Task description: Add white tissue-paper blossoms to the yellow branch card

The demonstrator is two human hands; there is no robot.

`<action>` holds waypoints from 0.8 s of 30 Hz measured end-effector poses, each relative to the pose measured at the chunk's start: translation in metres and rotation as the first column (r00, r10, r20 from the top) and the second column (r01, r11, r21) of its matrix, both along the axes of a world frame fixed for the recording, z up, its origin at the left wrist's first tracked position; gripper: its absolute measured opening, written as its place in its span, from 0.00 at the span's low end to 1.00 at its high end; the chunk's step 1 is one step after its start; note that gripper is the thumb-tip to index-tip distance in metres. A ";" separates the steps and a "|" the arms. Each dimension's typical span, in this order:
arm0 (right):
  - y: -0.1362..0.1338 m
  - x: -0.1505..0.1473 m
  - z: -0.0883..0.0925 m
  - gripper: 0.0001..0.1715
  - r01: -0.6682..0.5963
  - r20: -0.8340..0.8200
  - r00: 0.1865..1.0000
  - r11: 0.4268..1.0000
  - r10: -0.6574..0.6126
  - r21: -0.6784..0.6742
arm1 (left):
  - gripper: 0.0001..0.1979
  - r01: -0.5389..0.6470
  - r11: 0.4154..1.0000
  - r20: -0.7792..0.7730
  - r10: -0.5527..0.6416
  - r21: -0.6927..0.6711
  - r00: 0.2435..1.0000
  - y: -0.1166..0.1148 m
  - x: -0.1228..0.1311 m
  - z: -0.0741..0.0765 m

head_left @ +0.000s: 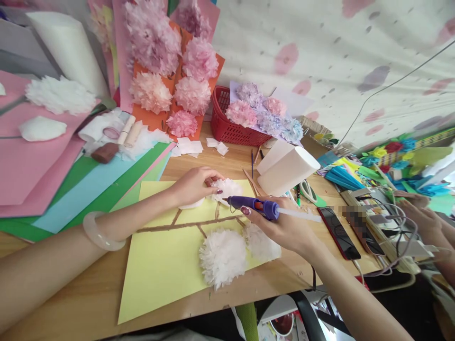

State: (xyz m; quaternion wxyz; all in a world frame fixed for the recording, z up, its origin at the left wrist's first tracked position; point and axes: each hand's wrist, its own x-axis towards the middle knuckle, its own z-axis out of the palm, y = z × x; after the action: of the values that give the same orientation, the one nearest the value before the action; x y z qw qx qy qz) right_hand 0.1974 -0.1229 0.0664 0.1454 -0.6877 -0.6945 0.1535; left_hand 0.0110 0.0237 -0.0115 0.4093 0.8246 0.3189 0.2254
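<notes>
My right hand [289, 225] grips a blue hot glue gun [250, 203], with a clear glue stick [302, 214] coming out of its back end. The gun's nozzle points left at a white paper flower [231, 188], which my left hand [199, 187] pinches by its edge. Below them lies a yellow sheet [159, 270] with brown branch lines on it. A full white paper flower [223, 258] sits on the sheet's lower part, and another white flower [262, 241] is beside it, partly under my right hand. A white piece [192, 203] shows beneath my left wrist.
Behind stand orange boards with pink paper flowers [201, 59] and a red basket [238, 135]. A white paper roll [287, 170], scissors [307, 193], a phone [339, 233] and a power strip with cables lie right. Coloured sheets [88, 194] cover the left. Another person's hands [419, 215] are far right.
</notes>
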 end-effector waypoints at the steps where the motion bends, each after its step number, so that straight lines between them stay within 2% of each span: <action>1: 0.000 0.000 -0.001 0.30 0.014 -0.017 1.000 1.000 -0.015 -0.018 | 0.15 0.005 1.000 0.001 -0.005 0.001 1.000 0.000 0.000 0.000; 4: -0.001 0.001 -0.002 0.30 0.050 -0.054 0.997 0.997 -0.053 -0.065 | 0.17 0.046 0.998 0.014 -0.047 0.040 0.999 0.000 -0.003 0.000; 7: -0.004 0.003 -0.003 0.30 0.048 -0.081 0.995 0.997 -0.053 -0.066 | 0.26 0.107 0.984 -0.003 -0.108 0.142 0.994 -0.002 -0.006 0.003; 10: -0.009 0.005 -0.004 0.29 0.038 -0.099 0.994 0.998 -0.043 -0.048 | 0.33 0.129 0.965 -0.071 -0.116 0.228 0.991 -0.005 -0.007 0.004; 14: -0.012 0.009 -0.007 0.28 0.045 -0.103 0.994 0.999 -0.048 -0.031 | 0.25 0.148 0.957 -0.073 -0.134 0.248 0.988 -0.005 -0.008 0.002; 20: -0.009 0.007 -0.009 0.29 0.064 -0.134 0.989 0.997 -0.070 -0.053 | 0.18 0.125 0.985 0.031 -0.130 0.120 0.991 0.002 -0.009 -0.004; 24: -0.005 -0.001 -0.008 0.30 0.061 -0.101 0.993 0.998 -0.063 -0.027 | 0.17 0.109 0.990 0.064 -0.115 0.090 0.991 0.002 -0.008 -0.003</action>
State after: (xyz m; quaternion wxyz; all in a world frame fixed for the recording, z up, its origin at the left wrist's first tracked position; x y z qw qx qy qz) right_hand 0.1962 -0.1275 0.0587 0.1770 -0.7019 -0.6626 0.1922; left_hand 0.0027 0.0255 -0.0145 0.3962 0.8498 0.2477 0.2438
